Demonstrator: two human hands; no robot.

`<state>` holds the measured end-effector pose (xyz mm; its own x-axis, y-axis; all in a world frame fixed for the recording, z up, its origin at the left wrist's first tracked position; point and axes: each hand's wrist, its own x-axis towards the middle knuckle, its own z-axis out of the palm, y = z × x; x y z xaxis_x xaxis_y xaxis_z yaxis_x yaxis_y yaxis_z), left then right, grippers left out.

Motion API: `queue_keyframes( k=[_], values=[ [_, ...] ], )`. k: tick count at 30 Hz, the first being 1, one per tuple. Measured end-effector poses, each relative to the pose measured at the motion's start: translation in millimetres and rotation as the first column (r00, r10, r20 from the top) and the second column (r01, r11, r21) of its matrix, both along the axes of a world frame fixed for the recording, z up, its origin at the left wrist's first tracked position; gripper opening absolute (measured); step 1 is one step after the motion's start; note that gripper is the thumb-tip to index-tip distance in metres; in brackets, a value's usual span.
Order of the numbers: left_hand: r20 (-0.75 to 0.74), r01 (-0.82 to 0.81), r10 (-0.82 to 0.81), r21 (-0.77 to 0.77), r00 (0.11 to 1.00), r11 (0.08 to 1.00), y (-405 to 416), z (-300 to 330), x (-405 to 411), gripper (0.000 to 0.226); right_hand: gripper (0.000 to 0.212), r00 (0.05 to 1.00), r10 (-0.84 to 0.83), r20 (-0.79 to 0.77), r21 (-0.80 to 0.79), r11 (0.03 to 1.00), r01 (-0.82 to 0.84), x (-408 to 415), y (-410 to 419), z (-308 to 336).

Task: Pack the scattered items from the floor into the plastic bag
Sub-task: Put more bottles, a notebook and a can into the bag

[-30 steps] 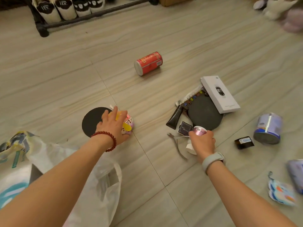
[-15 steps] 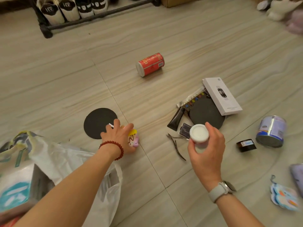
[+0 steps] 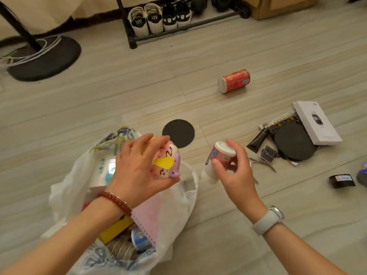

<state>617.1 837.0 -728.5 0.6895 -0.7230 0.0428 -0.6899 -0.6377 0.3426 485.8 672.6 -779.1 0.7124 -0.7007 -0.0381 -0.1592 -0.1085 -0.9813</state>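
The white plastic bag (image 3: 174,213) lies open on the floor at lower centre, holding a pink spiral notebook, a yellow item and a small blue tub. My left hand (image 3: 135,171) grips a round pink-and-yellow toy (image 3: 168,161) directly above the bag's mouth. My right hand (image 3: 236,171) holds a small pink bottle with a white cap (image 3: 220,157) just right of the bag. Still on the floor are a red can (image 3: 234,80), a black disc (image 3: 178,133), a white box (image 3: 316,123), a larger black disc (image 3: 294,143), a dark tube (image 3: 257,140) and a small black box (image 3: 342,180).
A shoe rack (image 3: 178,18) with several shoes stands at the back. A black round stand base (image 3: 45,58) with white cable sits at back left. A cardboard box (image 3: 278,6) is at back right. Metal nippers (image 3: 264,163) lie near my right hand.
Both hands lifted their items off the floor and came toward the bag. The toy is now over the bag's mouth, the bottle beside it. The view has swung left and up.
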Motion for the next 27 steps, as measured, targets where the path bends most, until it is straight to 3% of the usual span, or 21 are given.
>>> queue_keyframes(
  k=[3,6,12,15,18,20,23,27],
  values=[
    [0.008,-0.071,0.071,0.072,0.997,0.995,60.8,-15.0,-11.8,0.080,0.044,0.988,0.152,0.036,0.067,0.986,-0.154,13.8,29.2,13.8],
    [0.048,-0.100,0.093,0.172,0.994,0.980,101.3,-35.4,-30.1,0.079,0.039,0.947,0.320,0.008,0.031,0.947,-0.321,22.0,54.3,23.7],
    [0.193,-0.004,-0.073,0.372,0.979,0.928,124.9,-59.1,-37.7,0.083,0.046,0.799,0.548,-0.247,-0.251,0.760,-0.599,38.0,86.0,35.4],
    [0.186,-0.012,-0.046,0.298,0.982,0.955,125.5,-60.2,-36.7,0.071,0.050,0.742,0.605,-0.289,-0.342,0.659,-0.670,49.0,100.7,45.0],
    [0.152,0.009,-0.048,0.245,0.987,0.969,123.4,-62.8,-43.8,0.050,0.053,0.746,0.597,-0.294,-0.367,0.650,-0.665,70.1,114.3,54.6],
    [0.164,-0.017,-0.027,0.264,0.986,0.964,127.0,-67.5,-49.8,0.039,0.054,0.722,0.556,-0.410,-0.388,0.610,-0.691,87.6,119.2,55.1],
    [0.211,-0.096,0.043,0.245,0.977,0.965,136.1,-73.8,-51.7,0.028,0.046,0.682,0.455,-0.573,-0.488,0.480,-0.730,104.7,122.1,46.2],
    [0.249,-0.180,0.125,0.213,0.960,0.960,138.5,-65.9,-49.6,0.012,0.037,0.698,0.406,-0.590,-0.658,0.260,-0.707,99.8,122.4,24.6]
  ],
)
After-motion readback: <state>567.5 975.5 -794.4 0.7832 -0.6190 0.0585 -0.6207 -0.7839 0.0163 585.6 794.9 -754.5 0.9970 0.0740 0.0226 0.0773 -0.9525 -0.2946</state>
